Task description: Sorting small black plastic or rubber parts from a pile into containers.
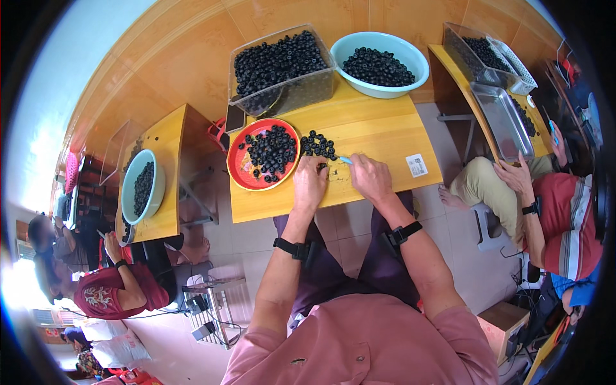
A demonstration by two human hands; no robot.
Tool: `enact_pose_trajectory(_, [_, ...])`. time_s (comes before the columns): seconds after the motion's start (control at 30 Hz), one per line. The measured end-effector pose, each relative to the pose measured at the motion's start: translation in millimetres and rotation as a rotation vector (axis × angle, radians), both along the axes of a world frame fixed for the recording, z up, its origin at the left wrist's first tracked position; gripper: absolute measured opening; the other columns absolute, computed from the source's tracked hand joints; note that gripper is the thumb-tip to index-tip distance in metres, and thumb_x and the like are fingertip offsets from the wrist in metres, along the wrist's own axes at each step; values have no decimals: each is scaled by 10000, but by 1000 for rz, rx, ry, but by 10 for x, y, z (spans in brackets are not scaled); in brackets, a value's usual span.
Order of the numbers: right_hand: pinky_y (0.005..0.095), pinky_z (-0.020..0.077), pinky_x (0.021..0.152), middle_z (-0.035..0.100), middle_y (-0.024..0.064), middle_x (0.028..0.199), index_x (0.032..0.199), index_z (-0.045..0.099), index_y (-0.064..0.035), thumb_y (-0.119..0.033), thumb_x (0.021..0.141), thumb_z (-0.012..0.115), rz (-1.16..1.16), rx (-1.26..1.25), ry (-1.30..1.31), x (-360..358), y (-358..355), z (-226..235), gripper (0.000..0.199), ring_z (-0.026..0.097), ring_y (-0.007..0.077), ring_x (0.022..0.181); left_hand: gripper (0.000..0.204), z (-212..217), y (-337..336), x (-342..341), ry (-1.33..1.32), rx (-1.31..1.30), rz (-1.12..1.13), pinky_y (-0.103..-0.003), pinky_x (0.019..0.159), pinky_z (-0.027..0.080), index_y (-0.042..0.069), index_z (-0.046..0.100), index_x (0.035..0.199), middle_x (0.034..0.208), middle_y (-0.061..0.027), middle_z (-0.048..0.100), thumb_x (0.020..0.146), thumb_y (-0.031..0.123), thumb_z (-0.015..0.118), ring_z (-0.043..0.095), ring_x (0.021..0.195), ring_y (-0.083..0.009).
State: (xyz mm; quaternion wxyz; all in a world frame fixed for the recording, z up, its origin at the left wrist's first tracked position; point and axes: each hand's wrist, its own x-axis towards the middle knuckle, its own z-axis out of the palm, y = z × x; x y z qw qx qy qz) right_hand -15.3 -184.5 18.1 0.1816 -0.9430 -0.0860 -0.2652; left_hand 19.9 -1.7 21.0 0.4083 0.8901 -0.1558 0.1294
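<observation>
My left hand (pixel 309 183) rests on the wooden table (pixel 385 138), its fingers pinching a small dark round fruit (pixel 321 167). My right hand (pixel 370 176) is closed around a thin tool with a light blue handle (pixel 345 160), its tip pointing at that fruit. Just beyond my hands lies a small loose pile of dark fruits (pixel 317 145). To the left a red plate (pixel 244 168) carries several more of them.
A clear plastic tub (pixel 282 96) and a light blue bowl (pixel 380 91) at the table's far edge are filled with dark fruits. A phone (pixel 234 117) lies by the tub. Other people sit at wooden tables left and right, with a second bowl (pixel 154 192) and a metal tray (pixel 504 122).
</observation>
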Motion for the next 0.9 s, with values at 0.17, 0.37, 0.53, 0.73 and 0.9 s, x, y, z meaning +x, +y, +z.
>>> enact_pose_trajectory(0.17, [453, 562, 583, 653, 132, 746, 853, 598, -56, -157, 943, 620, 3, 5, 12, -7, -6, 13, 137, 702, 322, 674, 198, 1, -50, -16, 92, -97, 18, -355, 740, 560, 13, 745, 1010, 904, -130, 694, 825, 61, 794, 678, 770, -220])
enact_pose_trajectory(0.37, [453, 561, 593, 652, 134, 756, 867, 596, -54, -156, 942, 617, 11, 7, 10, -11, 4, 6, 128, 700, 323, 687, 202, -43, -112, -32, 189, -269, 85, -294, 733, 556, -7, 737, 1013, 871, -73, 710, 841, 62, 816, 660, 753, -137])
enact_pose_trajectory(0.53, [456, 554, 593, 650, 132, 757, 881, 600, -55, -153, 939, 612, 17, 3, 20, -23, -17, -14, 115, 692, 324, 683, 204, -81, -142, -54, 225, -397, 74, -271, 732, 551, -15, 726, 1025, 882, -50, 709, 850, 43, 814, 644, 760, -107])
enact_pose_trajectory(0.73, [449, 544, 580, 643, 131, 752, 876, 602, -47, -144, 928, 629, 80, 25, -16, -38, -6, 25, 113, 685, 322, 676, 250, -142, -127, -39, 212, -428, 24, -277, 732, 568, 6, 712, 1072, 907, -72, 714, 843, 25, 811, 679, 768, -128])
enact_pose_trajectory(0.9, [435, 549, 585, 641, 131, 753, 866, 608, -37, -139, 924, 635, 118, 17, -6, -47, -3, 48, 121, 687, 318, 676, 251, -111, -143, -54, 220, -438, 23, -275, 737, 570, 5, 712, 1074, 913, -76, 715, 844, 21, 809, 680, 775, -130])
